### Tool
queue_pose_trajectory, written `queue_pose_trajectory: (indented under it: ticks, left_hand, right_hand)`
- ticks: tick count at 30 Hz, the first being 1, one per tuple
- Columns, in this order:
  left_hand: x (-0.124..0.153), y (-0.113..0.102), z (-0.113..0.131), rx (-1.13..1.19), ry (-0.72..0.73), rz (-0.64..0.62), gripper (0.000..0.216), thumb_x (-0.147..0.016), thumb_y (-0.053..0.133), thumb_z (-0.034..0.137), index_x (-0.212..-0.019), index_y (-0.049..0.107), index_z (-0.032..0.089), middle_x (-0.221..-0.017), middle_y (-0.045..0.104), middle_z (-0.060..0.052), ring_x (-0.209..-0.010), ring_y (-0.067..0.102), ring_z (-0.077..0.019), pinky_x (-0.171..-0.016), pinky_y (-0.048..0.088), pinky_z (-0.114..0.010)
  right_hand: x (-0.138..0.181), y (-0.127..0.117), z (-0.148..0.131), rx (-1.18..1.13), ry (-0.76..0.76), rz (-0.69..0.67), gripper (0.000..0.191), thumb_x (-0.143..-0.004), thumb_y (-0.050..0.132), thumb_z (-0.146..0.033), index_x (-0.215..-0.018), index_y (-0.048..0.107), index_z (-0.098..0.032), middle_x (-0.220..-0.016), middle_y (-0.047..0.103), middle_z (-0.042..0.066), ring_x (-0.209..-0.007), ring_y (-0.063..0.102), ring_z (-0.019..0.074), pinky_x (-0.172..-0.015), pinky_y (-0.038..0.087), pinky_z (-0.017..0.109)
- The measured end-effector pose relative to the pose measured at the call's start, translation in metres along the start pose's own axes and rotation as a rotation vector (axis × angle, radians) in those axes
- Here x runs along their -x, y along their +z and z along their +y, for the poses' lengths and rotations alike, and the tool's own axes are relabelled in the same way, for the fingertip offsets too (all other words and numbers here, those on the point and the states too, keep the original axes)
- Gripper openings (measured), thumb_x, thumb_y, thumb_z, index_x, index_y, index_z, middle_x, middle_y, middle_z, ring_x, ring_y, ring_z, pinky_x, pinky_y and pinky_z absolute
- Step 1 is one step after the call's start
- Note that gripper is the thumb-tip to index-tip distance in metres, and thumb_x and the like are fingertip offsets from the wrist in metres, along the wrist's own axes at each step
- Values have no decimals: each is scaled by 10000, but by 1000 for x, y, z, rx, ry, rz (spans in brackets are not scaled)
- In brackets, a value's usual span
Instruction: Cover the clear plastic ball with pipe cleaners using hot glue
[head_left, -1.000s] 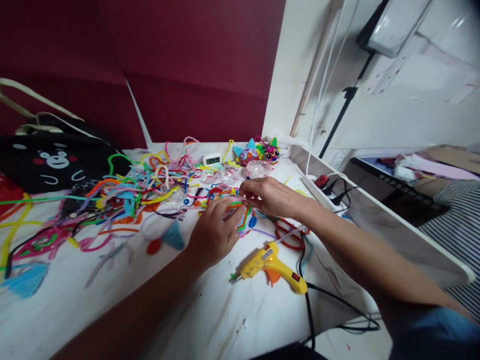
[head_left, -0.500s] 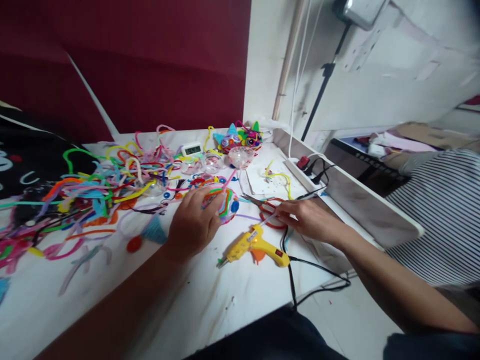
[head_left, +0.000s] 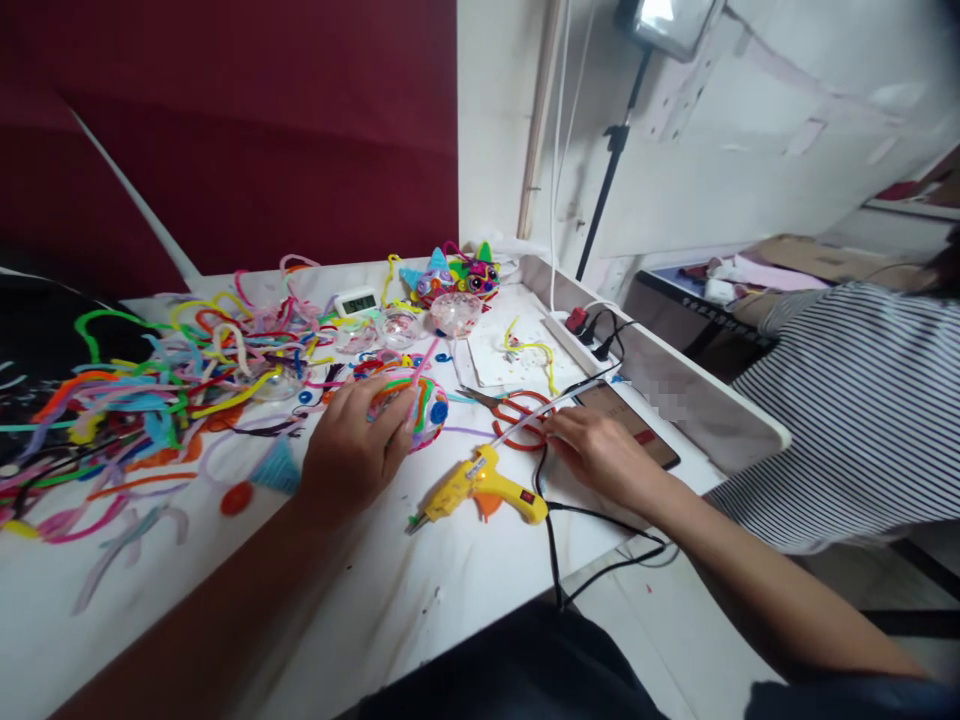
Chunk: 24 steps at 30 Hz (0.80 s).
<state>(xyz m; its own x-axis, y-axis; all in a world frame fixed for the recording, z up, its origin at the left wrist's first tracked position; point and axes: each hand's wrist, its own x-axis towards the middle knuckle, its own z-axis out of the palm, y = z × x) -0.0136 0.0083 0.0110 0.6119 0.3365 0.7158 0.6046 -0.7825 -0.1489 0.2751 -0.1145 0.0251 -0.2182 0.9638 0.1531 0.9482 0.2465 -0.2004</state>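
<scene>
My left hand (head_left: 349, 450) is closed over a ball wrapped in coloured pipe cleaners (head_left: 424, 405) and presses it to the white table (head_left: 420, 600). A pink pipe cleaner sticks up from the ball. My right hand (head_left: 600, 452) lies flat with its fingers stretched towards the red-handled scissors (head_left: 517, 412), and holds nothing that I can see. Its fingertips are by the back end of the glue stick in the yellow glue gun (head_left: 487, 485), which lies between my hands with its black cord running off the table's edge.
A tangle of pipe cleaners (head_left: 187, 370) covers the left of the table. Behind the ball stand a small digital clock (head_left: 356, 302), clear bowls (head_left: 456, 312) and a colourful cat-face craft (head_left: 454, 275). A power strip (head_left: 589, 335), a dark phone (head_left: 634, 425) and a person in a striped shirt (head_left: 862, 420) are on the right.
My right hand left the ball, moved right and down past the scissors and came to rest beside the glue gun. The camera turned right. My left hand stayed on the ball.
</scene>
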Motion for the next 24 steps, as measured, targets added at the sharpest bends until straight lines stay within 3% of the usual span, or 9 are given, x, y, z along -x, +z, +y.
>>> queue_pose_trajectory:
  ticks: [4, 8, 12, 15, 19, 24]
  left_hand:
    - [-1, 2, 0, 10, 20, 19, 344, -905, 527, 228, -1238, 598, 179, -1250, 562, -163, -1132, 553, -312, -978, 483, -487]
    - [0, 3, 0, 26, 15, 23, 353, -903, 534, 219, -1250, 600, 197, -1256, 561, -155, -1170, 538, -314, -1006, 466, -505]
    - [2, 3, -1, 17, 30, 43, 353, -901, 528, 185, -1248, 588, 168, -1234, 554, -172, -1159, 537, -312, -985, 484, -517]
    - [4, 2, -1, 15, 30, 57, 350, -897, 536, 170, -1244, 577, 152, -1234, 546, -177, -1158, 536, -310, -984, 488, -515]
    - [4, 1, 0, 34, 14, 53, 360, -888, 557, 154, -1248, 563, 150, -1253, 530, -173, -1167, 530, -305, -985, 496, -493]
    - [4, 1, 2, 55, 24, 72, 355, -887, 562, 143, -1242, 554, 146, -1234, 526, -167, -1164, 532, -294, -983, 506, -483]
  right_hand:
    - [-38, -3, 6, 51, 25, -76, 224, -987, 439, -182, -1041, 655, -159, -1011, 692, 103, -909, 646, 169, -767, 454, 259]
    - [-78, 1, -1, 135, 88, -212, 194, -941, 564, -329, -1008, 659, -174, -940, 707, 121, -857, 666, 204, -693, 469, 278]
    - [-101, -1, -5, 203, 129, -322, 382, -907, 617, -437, -1158, 596, -150, -1067, 663, 97, -876, 650, 191, -760, 526, 352]
    - [-107, -2, -4, 206, 120, -377, 423, -863, 661, -412, -1182, 576, -148, -1037, 669, 90, -883, 656, 213, -772, 521, 376]
    - [-104, 5, 0, 129, 111, -312, 460, -723, 733, -331, -1114, 566, -156, -900, 697, 134, -843, 673, 300, -678, 454, 340]
    - [-92, 23, 12, -93, 141, -96, 300, -773, 640, -341, -999, 494, -209, -761, 649, 45, -682, 620, 221, -594, 390, 291]
